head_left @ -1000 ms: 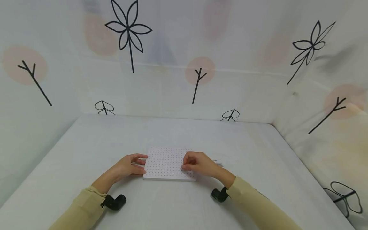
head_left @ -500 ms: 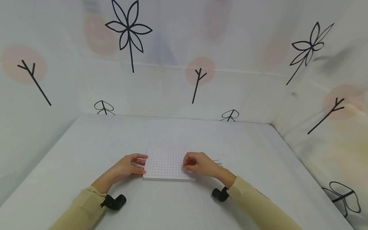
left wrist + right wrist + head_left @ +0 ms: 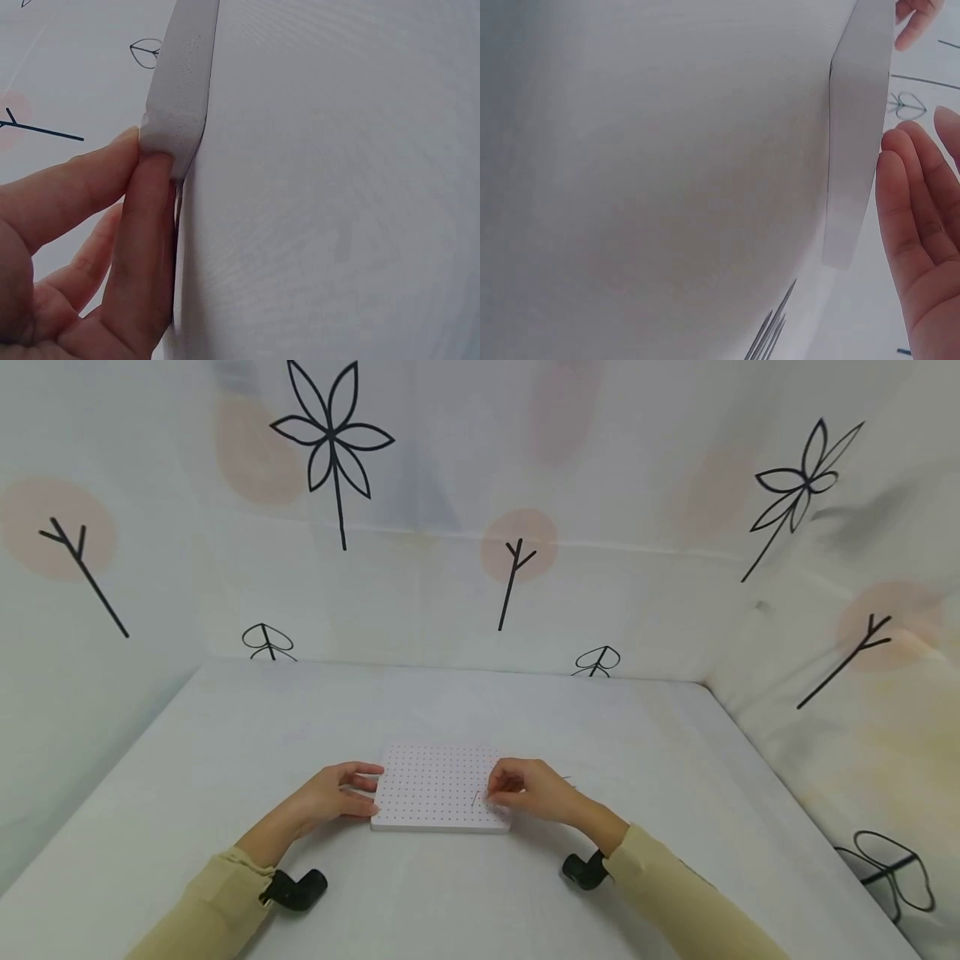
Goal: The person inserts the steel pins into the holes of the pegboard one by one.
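A white board with rows of small holes (image 3: pixel 427 785) lies flat on the table. My left hand (image 3: pixel 330 789) steadies its left edge, thumb and fingers spread; in the left wrist view the fingertips (image 3: pixel 154 169) touch the board's corner. Near the board's right side, a thin stick (image 3: pixel 474 798) stands slightly tilted from the surface. My right hand (image 3: pixel 528 789) hovers just right of that stick, fingers loosely bent. From the right wrist view, its fingers (image 3: pixel 896 202) overlap the board's edge (image 3: pixel 855 150), with nothing visible between them.
Several thin, dark, pointed sticks (image 3: pixel 769 330) lie on the white table (image 3: pixel 420 893) to the right of the board, partly hidden by my right hand in the head view. A patterned white cloth wall (image 3: pixel 420 593) rises behind the table.
My right hand has let go of the thin stick and moved slightly right, so the stick now shows by itself at the board. My left hand stays at the board's left edge.
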A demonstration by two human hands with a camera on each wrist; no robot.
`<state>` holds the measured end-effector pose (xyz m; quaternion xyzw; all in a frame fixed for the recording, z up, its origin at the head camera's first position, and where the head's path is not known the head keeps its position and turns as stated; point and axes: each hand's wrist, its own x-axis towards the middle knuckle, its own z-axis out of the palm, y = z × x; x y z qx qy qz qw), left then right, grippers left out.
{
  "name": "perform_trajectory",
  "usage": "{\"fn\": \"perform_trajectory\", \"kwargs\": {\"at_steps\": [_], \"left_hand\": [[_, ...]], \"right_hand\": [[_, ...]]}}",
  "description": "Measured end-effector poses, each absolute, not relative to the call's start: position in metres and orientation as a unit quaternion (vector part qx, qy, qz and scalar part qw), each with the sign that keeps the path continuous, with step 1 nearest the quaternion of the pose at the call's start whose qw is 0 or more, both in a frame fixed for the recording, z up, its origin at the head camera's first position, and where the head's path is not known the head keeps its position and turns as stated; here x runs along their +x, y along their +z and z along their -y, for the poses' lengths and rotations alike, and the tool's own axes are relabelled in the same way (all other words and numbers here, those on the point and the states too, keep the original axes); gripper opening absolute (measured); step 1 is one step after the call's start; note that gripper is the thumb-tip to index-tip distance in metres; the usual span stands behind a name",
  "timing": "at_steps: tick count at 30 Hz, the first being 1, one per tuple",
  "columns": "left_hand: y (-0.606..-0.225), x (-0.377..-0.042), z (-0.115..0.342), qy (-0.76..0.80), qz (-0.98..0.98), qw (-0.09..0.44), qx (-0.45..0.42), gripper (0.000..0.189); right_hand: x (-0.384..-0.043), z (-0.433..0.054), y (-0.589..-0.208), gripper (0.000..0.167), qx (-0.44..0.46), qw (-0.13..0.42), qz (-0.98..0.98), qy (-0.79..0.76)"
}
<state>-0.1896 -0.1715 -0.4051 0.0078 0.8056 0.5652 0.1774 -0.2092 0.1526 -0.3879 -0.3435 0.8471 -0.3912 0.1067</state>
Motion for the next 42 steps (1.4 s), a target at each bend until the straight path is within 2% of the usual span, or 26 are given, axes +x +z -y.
{"fn": "perform_trajectory", "kwargs": {"at_steps": [42], "left_hand": [[-0.406,-0.189,0.172,0.558,-0.812,0.171,0.001,0.059]], "right_hand": [[-0.210,-0.210,-0.392,0.008,-0.279,0.083,-0.875,-0.387]]}}
